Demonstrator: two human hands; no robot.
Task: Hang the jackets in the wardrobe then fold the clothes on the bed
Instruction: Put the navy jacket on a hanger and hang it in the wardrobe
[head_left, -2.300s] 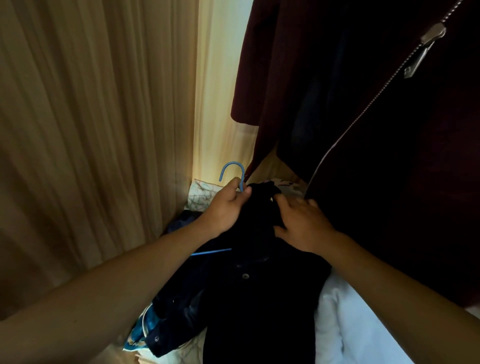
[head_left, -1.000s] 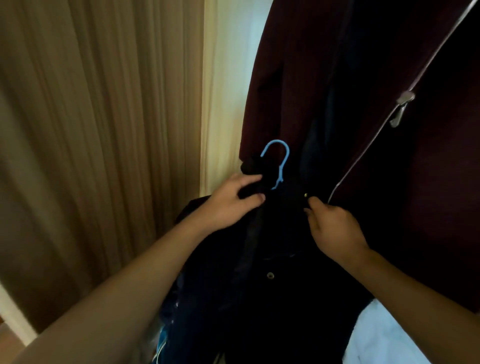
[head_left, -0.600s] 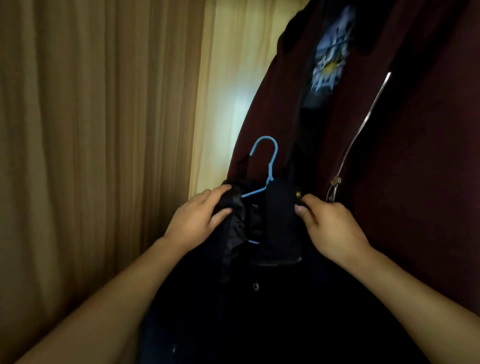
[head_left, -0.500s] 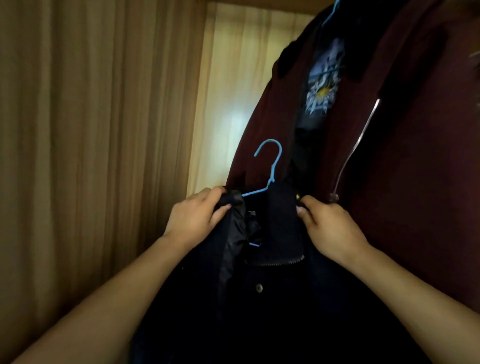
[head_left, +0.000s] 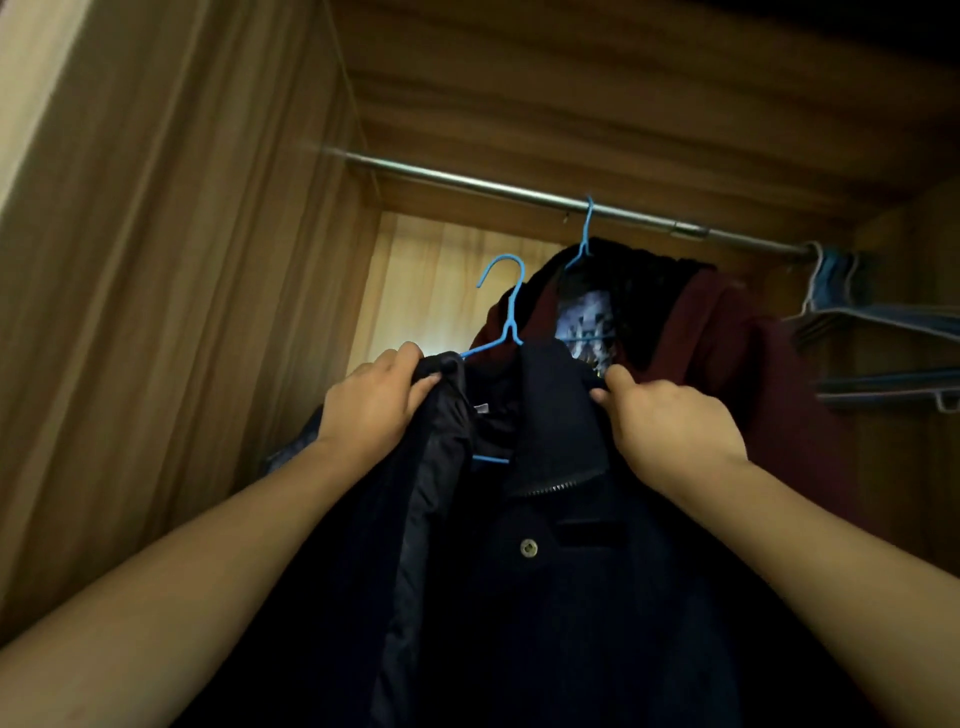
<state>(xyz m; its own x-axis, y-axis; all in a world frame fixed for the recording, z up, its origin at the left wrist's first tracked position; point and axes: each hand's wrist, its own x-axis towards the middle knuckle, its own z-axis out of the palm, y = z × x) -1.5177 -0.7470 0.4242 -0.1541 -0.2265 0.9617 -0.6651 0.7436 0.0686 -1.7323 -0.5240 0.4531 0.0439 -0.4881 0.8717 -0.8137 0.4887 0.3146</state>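
Note:
A dark navy jacket (head_left: 545, 571) hangs on a blue hanger (head_left: 506, 306) that I hold up inside the wardrobe. My left hand (head_left: 371, 410) grips the jacket's left shoulder over the hanger's arm. My right hand (head_left: 670, 431) pinches the right shoulder beside the collar. The hanger's hook points up and sits below the metal rail (head_left: 519, 189), apart from it. A maroon jacket (head_left: 727, 353) hangs from the rail on its own blue hanger (head_left: 586, 228), just behind the navy one.
The wardrobe's wooden side wall (head_left: 182, 312) stands close on the left. Several empty hangers (head_left: 872, 317) bunch at the rail's right end. The rail is bare to the left of the maroon jacket.
Both hands have lifted the navy jacket and its hanger upward toward the rail. The view has tilted up, so the rail and the wardrobe's top now show.

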